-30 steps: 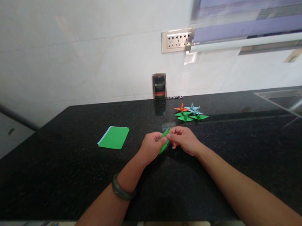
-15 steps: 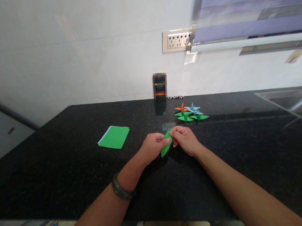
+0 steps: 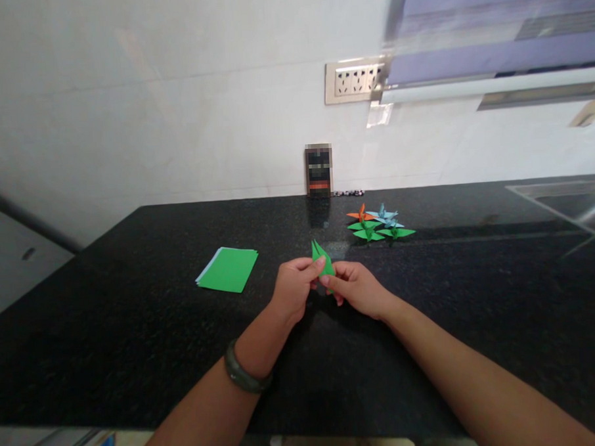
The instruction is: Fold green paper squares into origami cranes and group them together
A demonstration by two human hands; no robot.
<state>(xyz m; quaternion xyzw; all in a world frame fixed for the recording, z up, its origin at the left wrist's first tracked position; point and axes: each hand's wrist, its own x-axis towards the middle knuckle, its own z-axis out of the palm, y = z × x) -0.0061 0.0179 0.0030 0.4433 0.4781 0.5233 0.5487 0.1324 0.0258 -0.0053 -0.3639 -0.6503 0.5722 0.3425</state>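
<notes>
Between my two hands is a folded piece of green origami paper (image 3: pixel 320 253), held just above the dark counter, with two narrow points sticking up away from me. My left hand (image 3: pixel 295 285) pinches it from the left, thumb on top. From the right, my right hand (image 3: pixel 357 287) grips its lower end between thumb and fingers, which partly hide it. Beyond my right hand stand several finished paper cranes: an orange one (image 3: pixel 361 215), light blue ones (image 3: pixel 383 215) and green ones (image 3: pixel 395 233). Left of my hands lies a stack of square paper (image 3: pixel 228 271), green on top with light blue beneath.
A blurred-out phone-like object (image 3: pixel 319 171) leans on the white wall, a beaded strap (image 3: pixel 349 193) beside it. The black stone counter (image 3: pixel 109 323) reaches a sink edge (image 3: pixel 563 208) at right. A socket panel (image 3: pixel 354 81) is on the wall.
The green folded paper has been turned, so its split points now face up and away. My right hand has shifted from its upper end to its lower end.
</notes>
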